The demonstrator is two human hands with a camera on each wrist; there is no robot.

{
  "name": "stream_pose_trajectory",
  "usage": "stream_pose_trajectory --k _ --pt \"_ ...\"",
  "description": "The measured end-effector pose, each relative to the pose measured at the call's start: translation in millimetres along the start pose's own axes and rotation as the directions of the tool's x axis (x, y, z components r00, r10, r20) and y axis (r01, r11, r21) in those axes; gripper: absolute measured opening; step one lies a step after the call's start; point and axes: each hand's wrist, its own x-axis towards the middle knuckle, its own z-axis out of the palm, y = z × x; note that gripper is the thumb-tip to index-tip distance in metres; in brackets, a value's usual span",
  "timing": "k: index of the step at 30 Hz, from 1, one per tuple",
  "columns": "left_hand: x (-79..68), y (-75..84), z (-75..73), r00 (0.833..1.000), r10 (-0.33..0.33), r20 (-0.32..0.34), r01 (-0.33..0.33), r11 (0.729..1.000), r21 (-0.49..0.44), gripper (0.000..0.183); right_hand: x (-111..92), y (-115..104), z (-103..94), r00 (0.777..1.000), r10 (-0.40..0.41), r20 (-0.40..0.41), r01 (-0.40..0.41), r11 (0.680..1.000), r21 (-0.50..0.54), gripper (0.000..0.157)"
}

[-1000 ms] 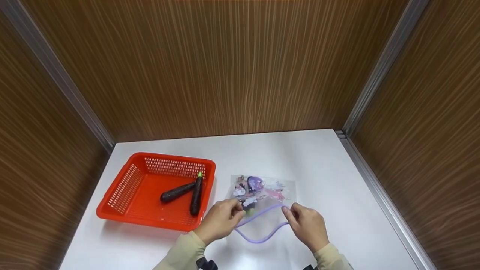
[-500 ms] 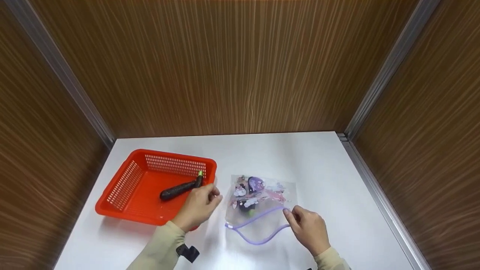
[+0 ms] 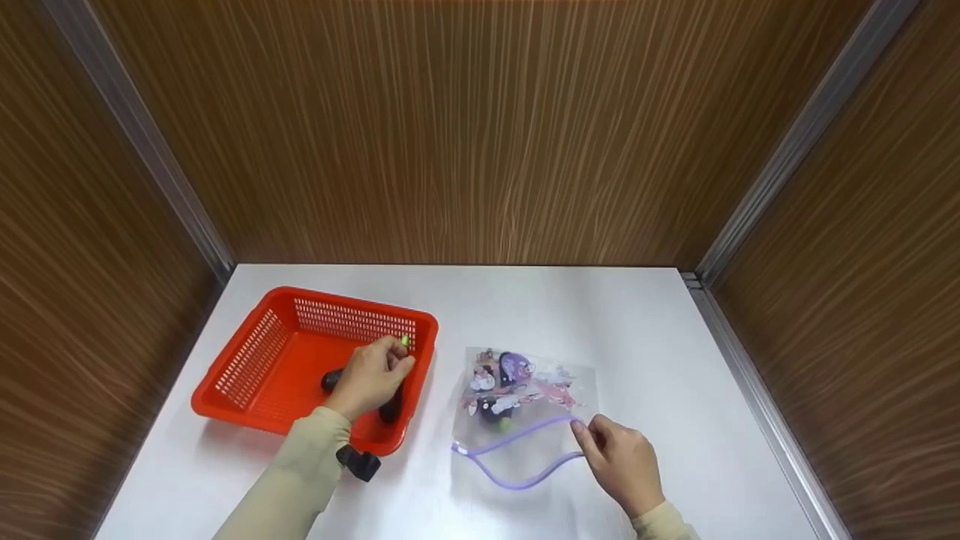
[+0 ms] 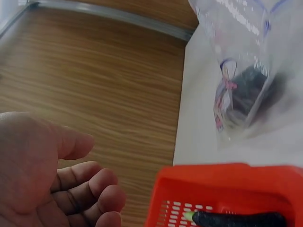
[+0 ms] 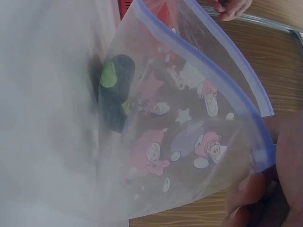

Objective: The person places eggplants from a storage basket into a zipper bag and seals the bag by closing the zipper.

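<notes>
My left hand (image 3: 371, 379) hovers over the red basket (image 3: 255, 409), fingers loosely curled around nothing, as its palm (image 4: 23, 165) shows in the left wrist view. Beneath it lie two long dark eggplants; one (image 3: 391, 409) has a pale green tip, and the hand mostly covers the other (image 3: 331, 380). My right hand (image 3: 622, 461) pinches the corner of a clear zip bag (image 3: 551, 390) by its purple zip edge. The bag's mouth gapes, and cartoon figures are printed on it. Inside the bag sit dark pieces with green ends (image 5: 109, 74).
The white table (image 3: 637, 322) carries the basket on the left and the bag right of its middle. Wood-grain panels (image 3: 465, 135) stand at the back and both sides, with metal strips (image 3: 742, 214) at the corners.
My left hand has let go of the bag's left corner and moved left and forward over the basket. My right hand keeps its pinch on the bag.
</notes>
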Motion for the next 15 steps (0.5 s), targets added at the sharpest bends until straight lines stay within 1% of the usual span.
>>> stream_pose_trajectory --k 3,9,13,15 --pt "8.3 -9.9 -5.0 0.999 -0.045 0.001 0.045 0.999 0.007 0.016 1 -1 -0.4 1.000 -0.004 -0.002 0.004 1.000 -0.004 0.036" --pt "23.6 -26.6 -14.4 0.998 -0.069 -0.013 0.069 0.997 0.029 0.018 1 -1 -2.0 1.000 0.010 0.013 -0.010 1.000 -0.014 0.035" --pt "32.0 -33.9 -21.0 0.994 -0.110 -0.004 0.110 0.993 0.038 0.026 2 -2 -3.1 1.000 0.008 0.014 -0.008 1.000 -0.012 0.035" --pt "36.3 -38.0 -23.2 0.993 -0.119 -0.018 0.120 0.991 0.056 0.030 3 -3 -3.5 1.000 0.003 0.012 -0.003 1.000 -0.008 0.035"
